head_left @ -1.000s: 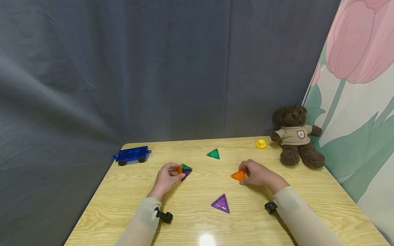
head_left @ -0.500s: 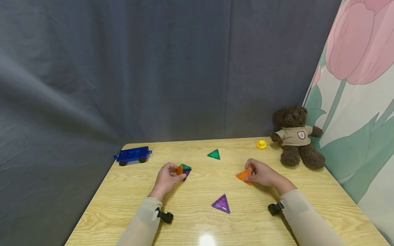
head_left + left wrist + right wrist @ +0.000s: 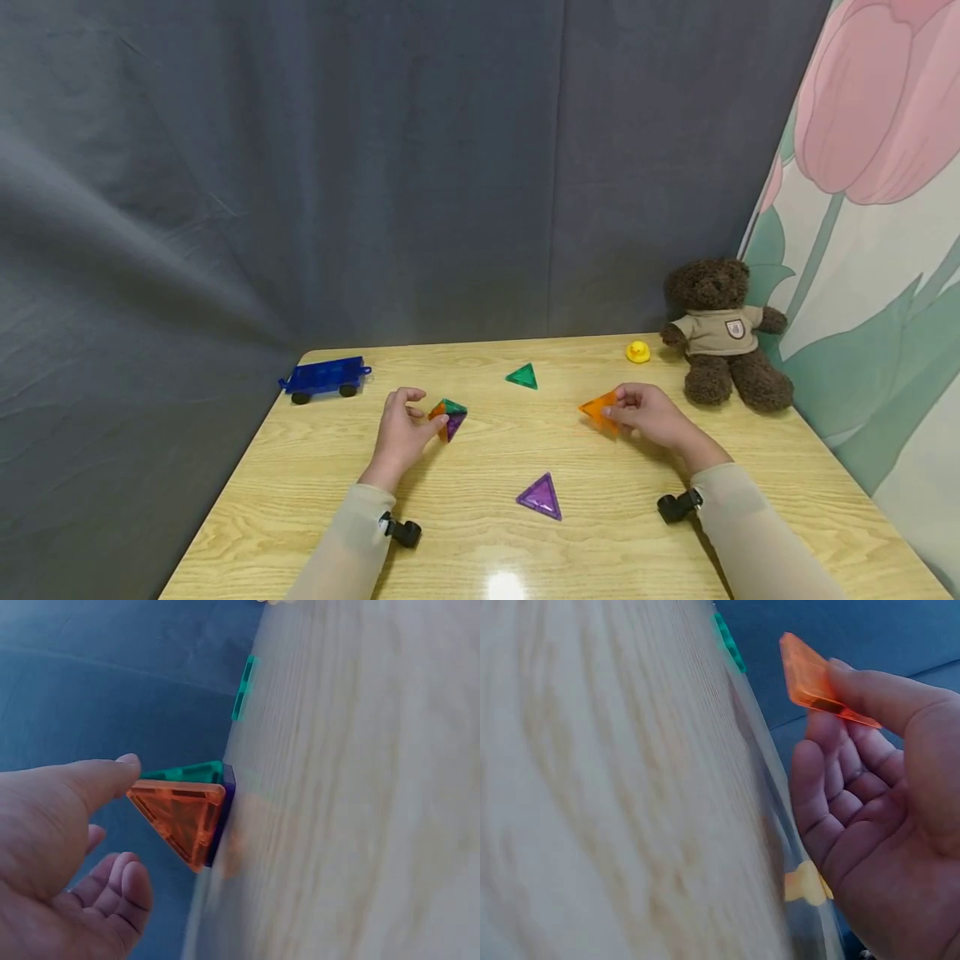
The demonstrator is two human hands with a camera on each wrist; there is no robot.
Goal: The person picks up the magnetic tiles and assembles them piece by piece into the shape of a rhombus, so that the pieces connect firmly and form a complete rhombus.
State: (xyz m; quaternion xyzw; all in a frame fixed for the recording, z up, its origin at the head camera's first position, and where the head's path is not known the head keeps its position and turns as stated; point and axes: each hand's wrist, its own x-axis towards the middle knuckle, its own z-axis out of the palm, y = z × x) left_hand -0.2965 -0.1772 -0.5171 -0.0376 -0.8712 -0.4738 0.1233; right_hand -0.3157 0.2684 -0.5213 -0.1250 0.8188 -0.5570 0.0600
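Note:
On the table stands a small pyramid of see-through triangular tiles, with an orange tile (image 3: 182,814), a green tile (image 3: 187,772) and a purple tile (image 3: 455,426) leaning together. My left hand (image 3: 401,433) is beside it. In the left wrist view the thumb tip touches the pyramid's top corner, while the other fingers are loosely bent and apart from it. A separate orange triangle tile (image 3: 602,410) is pinched between the thumb and fingers of my right hand (image 3: 651,414), above the table. The right wrist view shows this orange tile (image 3: 802,671) tilted, nearly edge-on.
A flat green triangle tile (image 3: 523,376) lies toward the back, a flat purple triangle tile (image 3: 541,497) toward the front. A blue wheeled toy cart (image 3: 326,377) stands at the back left. A yellow toy duck (image 3: 637,352) and a brown teddy bear (image 3: 712,333) are at the back right.
My right hand has lifted the orange tile off the table, moved it slightly right and tilted it. The left fingers have let go of the pyramid and spread; the thumb stays at it.

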